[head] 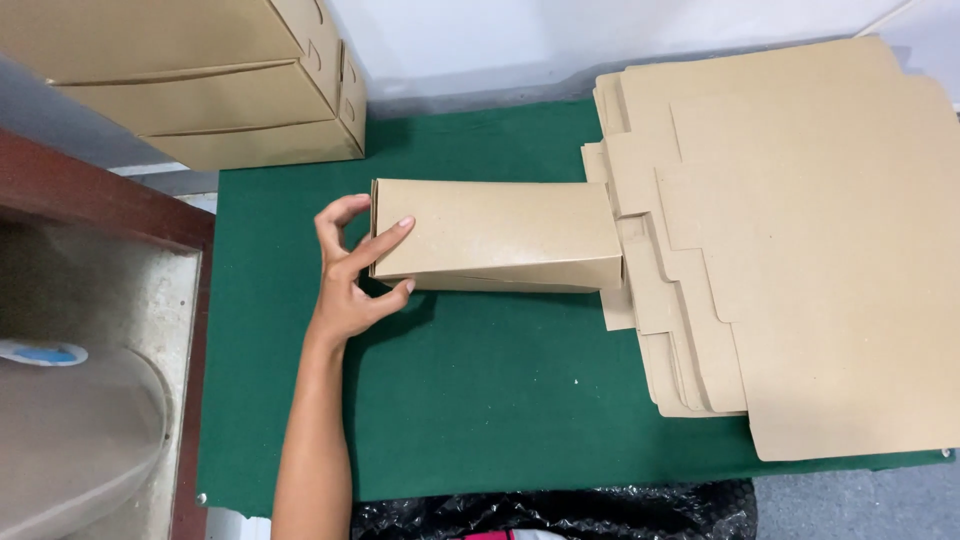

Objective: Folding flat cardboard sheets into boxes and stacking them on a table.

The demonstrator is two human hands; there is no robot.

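Fingers of the left hand (pixel 352 270) spread around the left end of a long, folded brown cardboard box (pixel 497 233), thumb under its lower edge and forefinger laid across its top, with the bare forearm reaching up from the bottom edge of the frame. The box lies at the frame's centre on the green-covered tabletop (pixel 480 400), its right end touching a stack of flat brown cardboard blanks (pixel 800 250) at the right. Finished brown boxes (pixel 200 85) are piled at the upper left; the right hand is out of sight.

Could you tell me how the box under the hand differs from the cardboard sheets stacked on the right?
The folded box is closed up into a long, shallow carton; the flat sheets are unfolded blanks with notched edges. The box lies alone on the green mat, gripped at its end by the left hand; the sheets lie piled and untouched. Both are plain brown cardboard.
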